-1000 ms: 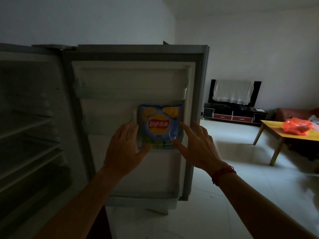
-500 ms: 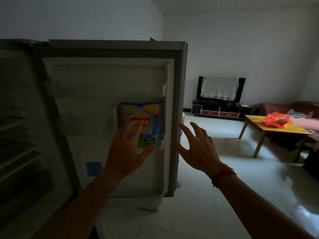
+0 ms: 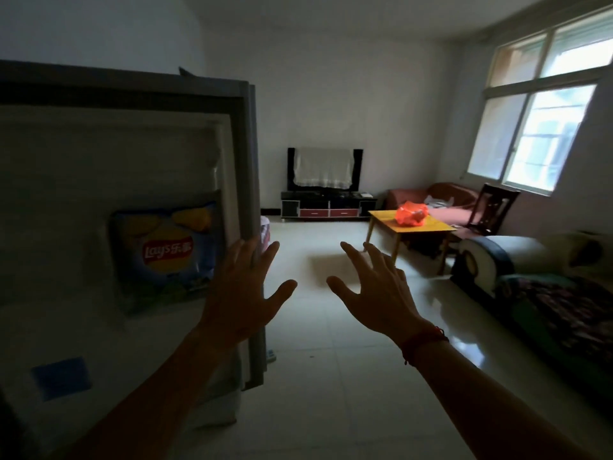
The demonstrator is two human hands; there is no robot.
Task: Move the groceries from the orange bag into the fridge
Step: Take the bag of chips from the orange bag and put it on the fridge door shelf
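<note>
**Both hands empty, chips in the fridge door**

The left hand (image 3: 238, 293) is spread wide and holds nothing. Its fingers overlap the outer edge of the fridge door (image 3: 99, 154); whether they touch it cannot be told. The right hand (image 3: 374, 293) is likewise splayed and empty, in the air just right of the door's edge. The blue Lay's chip bag (image 3: 166, 254) stands upright in a shelf on the door's inner side, near that edge. The orange bag (image 3: 410, 213) lies on a yellow table (image 3: 438, 225), well beyond the door.
</note>
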